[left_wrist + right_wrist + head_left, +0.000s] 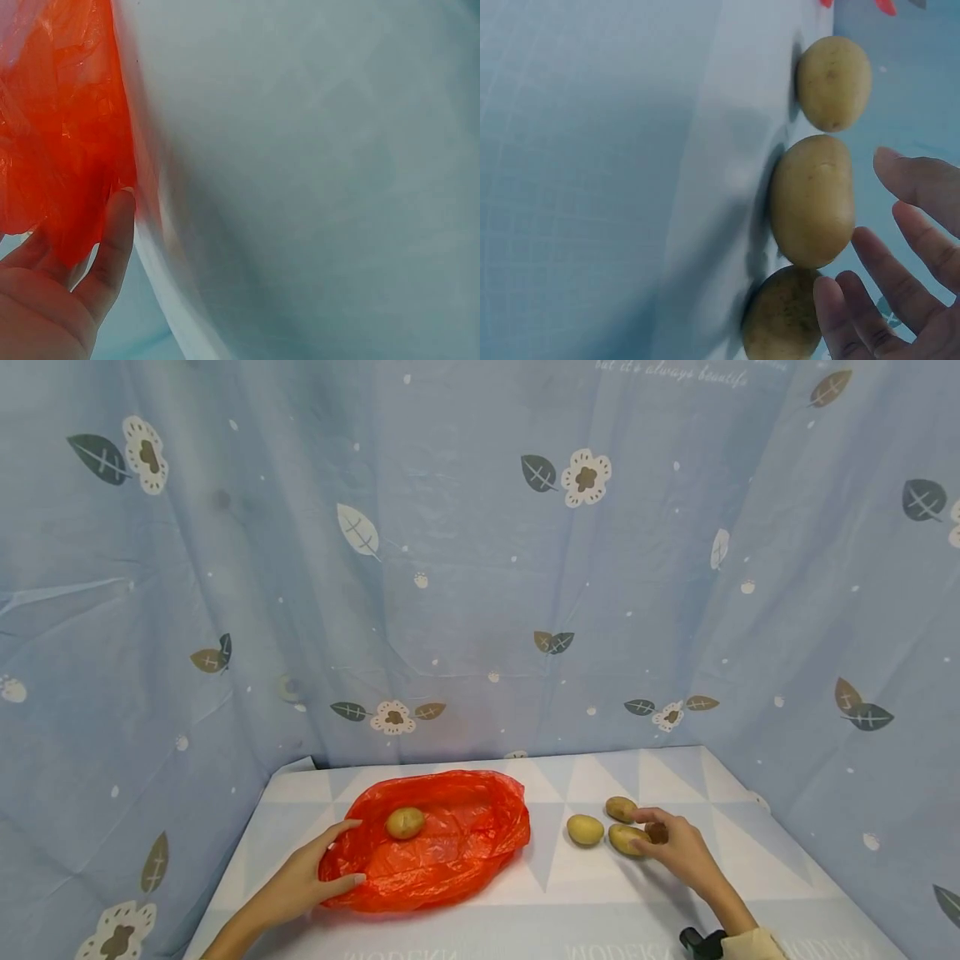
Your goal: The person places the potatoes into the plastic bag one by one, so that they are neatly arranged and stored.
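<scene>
A red plastic bag (pixel 480 860) lies spread on the table, its mouth facing up and one potato (pixel 405 823) inside. At its left end my left hand (pixel 303 877) holds the rim, thumb in front and fingers behind. To the right of the bag is a small group of potatoes: a yellow one (pixel 585 830) at the left, another (pixel 627 840) by my thumb, a third (pixel 619 808) behind, and a darker one (pixel 656 833) partly covered by my fingers. Over this group my right hand (pixel 682 852) hovers with fingers spread; the right wrist view shows a gap between thumb and middle potato (pixel 812 201).
The table (pixel 540 935) has a pale triangle-patterned cover. A blue curtain (pixel 480 568) with leaf and flower prints surrounds its back and sides. A black strap (pixel 702 943) sits on my right wrist beside a cream sleeve (pixel 752 946).
</scene>
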Tool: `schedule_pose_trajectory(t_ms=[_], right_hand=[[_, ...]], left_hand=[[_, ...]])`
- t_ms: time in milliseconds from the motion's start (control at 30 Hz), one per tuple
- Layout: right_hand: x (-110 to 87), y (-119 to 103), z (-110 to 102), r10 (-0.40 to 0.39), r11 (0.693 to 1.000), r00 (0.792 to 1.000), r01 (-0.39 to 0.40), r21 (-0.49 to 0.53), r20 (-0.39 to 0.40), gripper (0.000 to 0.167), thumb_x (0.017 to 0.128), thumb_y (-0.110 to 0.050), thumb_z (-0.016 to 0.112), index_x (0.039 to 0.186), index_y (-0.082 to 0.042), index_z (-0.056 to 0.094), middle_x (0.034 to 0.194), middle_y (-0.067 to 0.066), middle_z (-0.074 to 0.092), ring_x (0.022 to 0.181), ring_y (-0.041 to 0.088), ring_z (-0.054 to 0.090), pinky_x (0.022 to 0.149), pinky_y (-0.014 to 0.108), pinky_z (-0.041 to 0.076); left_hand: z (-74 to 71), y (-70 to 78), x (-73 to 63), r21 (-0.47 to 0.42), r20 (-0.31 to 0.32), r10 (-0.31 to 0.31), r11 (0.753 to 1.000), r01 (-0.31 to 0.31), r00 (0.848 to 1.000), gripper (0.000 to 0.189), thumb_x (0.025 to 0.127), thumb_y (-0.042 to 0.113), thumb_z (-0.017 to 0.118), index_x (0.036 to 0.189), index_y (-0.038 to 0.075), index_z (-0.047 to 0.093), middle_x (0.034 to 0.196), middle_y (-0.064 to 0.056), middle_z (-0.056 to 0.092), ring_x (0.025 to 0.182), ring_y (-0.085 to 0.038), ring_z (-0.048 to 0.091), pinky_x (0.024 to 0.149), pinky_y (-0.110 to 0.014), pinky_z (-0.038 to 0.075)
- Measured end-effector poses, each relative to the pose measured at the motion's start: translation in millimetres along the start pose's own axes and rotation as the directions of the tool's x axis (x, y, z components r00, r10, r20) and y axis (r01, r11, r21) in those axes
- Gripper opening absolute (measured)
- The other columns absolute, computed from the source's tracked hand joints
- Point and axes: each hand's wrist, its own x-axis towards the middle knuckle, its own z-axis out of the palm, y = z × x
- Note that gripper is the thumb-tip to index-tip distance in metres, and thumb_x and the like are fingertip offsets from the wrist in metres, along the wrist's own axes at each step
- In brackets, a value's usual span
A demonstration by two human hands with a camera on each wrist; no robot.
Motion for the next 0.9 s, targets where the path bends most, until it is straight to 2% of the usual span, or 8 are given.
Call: schedule_pose_trajectory(t_ms=[200,367,500,633,733,900], right_hand=[[1.3,7.4,5.5,0.016,1.000,1.000,-0.016,-0.020,0.015,0.050,0.084,-0.025,0.087,0.126,-0.006,0.069,0.119,0.012,0.071,0.102,0.023,0.067,0.086,0.037,0.055],[4.2,8.6,9.1,-0.005,0.999,1.000,0.005,-0.032,0.018,0.051,0.082,-0.024,0.089,0.123,-0.002,0.069,0.114,0.011,0.072,0.093,0.019,0.066,0.077,0.031,0.055],[6.6,11.9,11.5,-0.037,0.997,0.999,0.038,-0.063,0.005,0.048,0.080,-0.019,0.090,0.120,-0.001,0.071,0.111,0.011,0.074,0.091,0.019,0.066,0.076,0.032,0.055],[9.0,15.3,16.8,-0.074,0.990,0.997,0.072,-0.118,-0.015,0.043,0.077,-0.014,0.090,0.115,-0.003,0.074,0.106,0.009,0.075,0.089,0.019,0.065,0.079,0.038,0.054],[8.9,14.4,18.9,-0.080,0.985,0.997,0.077,-0.153,-0.011,0.043,0.076,-0.015,0.091,0.114,-0.004,0.075,0.108,0.011,0.075,0.089,0.019,0.061,0.081,0.041,0.050],[7.4,9.0,17.9,-0.081,0.981,0.997,0.079,-0.175,-0.004,0.047,0.074,-0.018,0.093,0.114,-0.003,0.076,0.111,0.015,0.075,0.085,0.019,0.054,0.078,0.040,0.045]], left_hand=[[-0.7,-2.6,1.5,-0.001,0.005,0.004,1.000,-0.004,1.000,0.085,0.082,0.037,0.087,0.153,0.018,0.045,0.150,-0.018,0.049,0.127,-0.038,0.054,0.089,-0.048,0.060],[-1.0,-2.7,1.8,0.004,0.005,0.003,1.000,-0.003,1.000,0.084,0.082,0.038,0.087,0.152,0.018,0.045,0.150,-0.017,0.049,0.127,-0.037,0.054,0.090,-0.049,0.060],[-1.4,-2.0,0.3,0.008,0.008,-0.011,1.000,0.011,1.000,0.086,0.081,0.039,0.087,0.153,0.016,0.045,0.150,-0.018,0.049,0.127,-0.038,0.054,0.089,-0.048,0.060],[-2.6,-2.4,1.5,0.017,0.008,-0.001,1.000,0.001,1.000,0.086,0.081,0.039,0.087,0.152,0.016,0.045,0.151,-0.019,0.048,0.129,-0.039,0.053,0.089,-0.049,0.060],[-2.4,-1.9,3.8,0.012,0.011,0.011,1.000,-0.011,1.000,0.085,0.082,0.039,0.087,0.153,0.015,0.045,0.151,-0.019,0.048,0.129,-0.040,0.053,0.089,-0.049,0.060],[-0.3,0.0,6.2,-0.005,0.019,0.014,1.000,-0.014,1.000,0.086,0.081,0.038,0.087,0.152,0.015,0.046,0.150,-0.019,0.049,0.128,-0.039,0.054,0.089,-0.048,0.060]])
